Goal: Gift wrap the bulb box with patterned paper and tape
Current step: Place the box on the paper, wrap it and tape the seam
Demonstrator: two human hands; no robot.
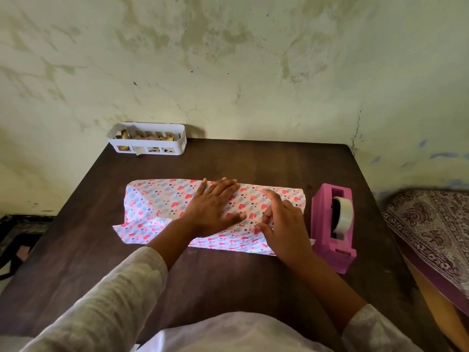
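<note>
The heart-patterned wrapping paper (157, 204) lies folded over the bulb box at the middle of the dark wooden table (228, 280); the box itself is hidden under the paper. My left hand (213, 209) rests flat on top of the wrapped box with fingers spread, pressing the paper down. My right hand (281, 224) sits just to its right, thumb and fingers pinching at the paper's surface, index finger raised. A near flap of the paper lies flat on the table toward me.
A pink tape dispenser (332, 224) with a roll of clear tape stands right of the paper. A white slotted basket (148, 139) with scraps sits at the table's back left by the wall. A patterned cloth (431, 229) lies at the right.
</note>
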